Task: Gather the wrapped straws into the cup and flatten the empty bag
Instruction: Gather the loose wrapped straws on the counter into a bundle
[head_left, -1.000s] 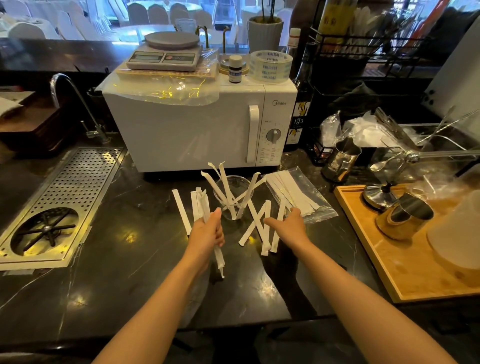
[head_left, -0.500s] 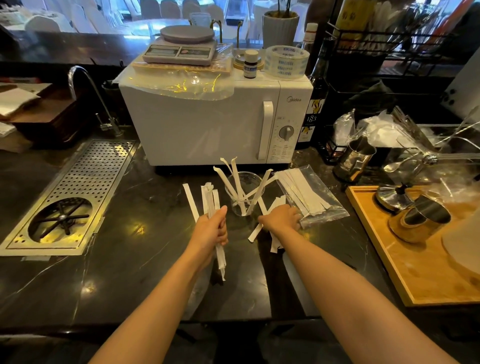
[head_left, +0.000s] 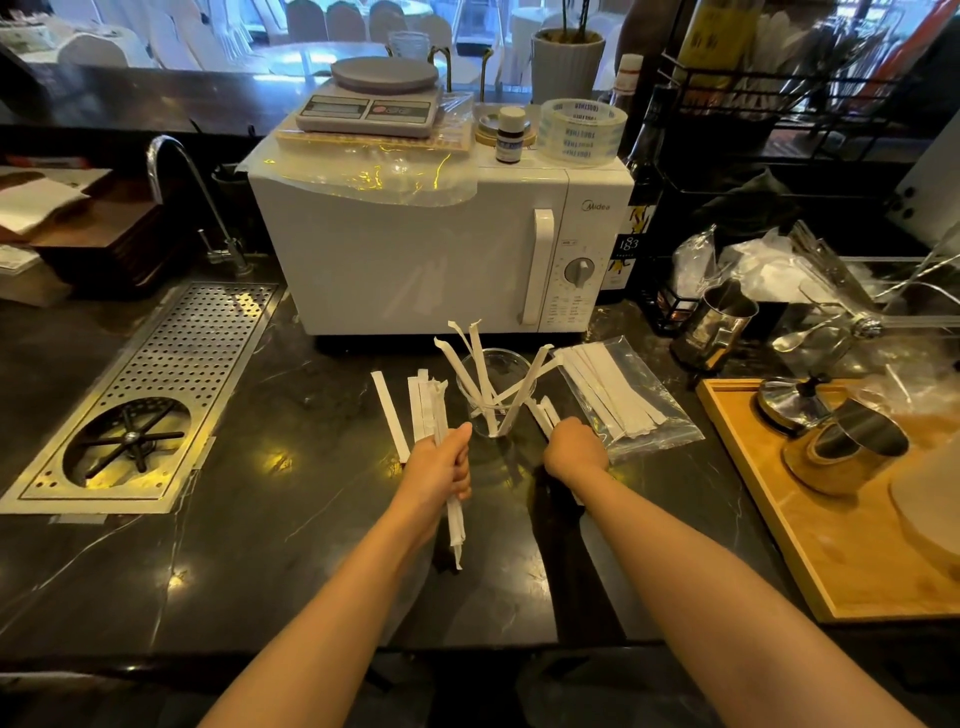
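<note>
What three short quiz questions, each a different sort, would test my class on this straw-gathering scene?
1. True or false: the plastic bag is already empty.
2. The left hand holds: A) a bundle of wrapped straws B) the glass cup C) nothing.
3. Fill in: one loose straw lies on the counter to the ___ of the cup.

Key: 1 false, straws remain inside; 2 A; 3 left.

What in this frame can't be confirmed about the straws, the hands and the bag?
- Head view: how many straws the right hand grips; its own fingers hide them.
- Count in the left hand bundle: wrappers overlap.
- Number of straws in the plastic bag: stacked, glare.
- Cup base: hidden behind the hands.
</note>
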